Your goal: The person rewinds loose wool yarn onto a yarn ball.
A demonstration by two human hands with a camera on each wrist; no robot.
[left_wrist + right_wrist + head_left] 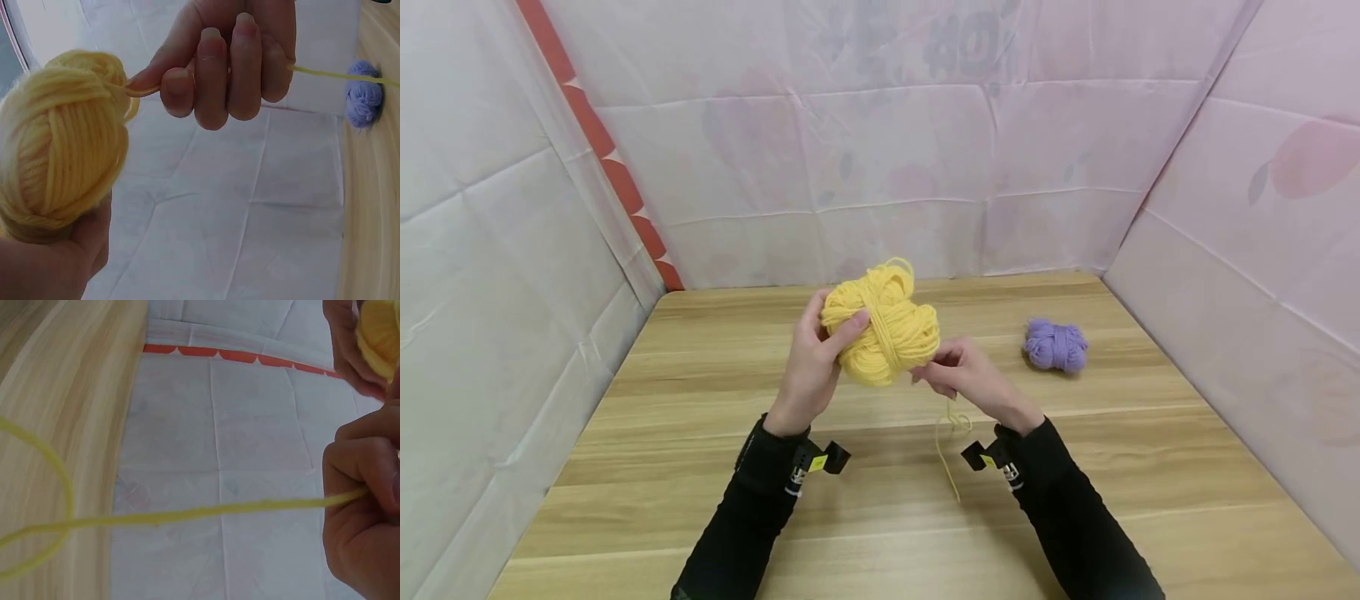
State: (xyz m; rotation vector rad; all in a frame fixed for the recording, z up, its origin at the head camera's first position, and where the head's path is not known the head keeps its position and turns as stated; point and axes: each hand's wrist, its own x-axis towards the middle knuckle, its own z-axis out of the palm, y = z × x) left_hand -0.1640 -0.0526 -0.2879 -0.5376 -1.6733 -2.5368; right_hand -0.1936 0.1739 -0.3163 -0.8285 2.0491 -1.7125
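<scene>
A yellow yarn skein point(891, 329), with a band of strands wrapped round its middle, is held up above the table by my left hand point(811, 367). The left thumb lies across its near side. Close to the skein's right end, my right hand point(972, 379) pinches the yellow strand point(147, 92) that comes out of it. In the left wrist view the right fingers are curled over that strand. The tail of yarn point(946, 458) hangs from the right hand and loops down toward the table; the right wrist view shows this tail point(187, 514) running out of the fist.
A smaller purple yarn skein point(1056, 345) lies on the wooden table point(700, 400) at the right, beyond my right hand. Pale printed sheets point(865, 167) stand as walls behind and on both sides. A red scalloped strip point(602, 142) runs down the back left corner.
</scene>
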